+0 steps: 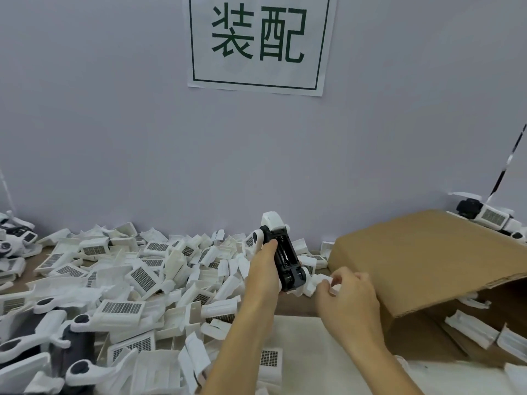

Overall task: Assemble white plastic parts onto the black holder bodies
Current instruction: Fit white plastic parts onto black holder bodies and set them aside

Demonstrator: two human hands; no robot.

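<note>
I am facing a plain, pale lavender-grey wall (114,124) that is filling most of my view and catching soft, even light. A white paper sign (261,44) is hanging on it just above centre, showing two large dark green characters inside a thin green frame. Below, the brown tabletop (293,307) is running up against the wall's base. A thin black-and-white cord (504,169) is slanting down at the far right.

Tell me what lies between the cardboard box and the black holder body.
In the head view, the right hand, pinching a small white part, sits between cardboard box and black holder body.
</note>
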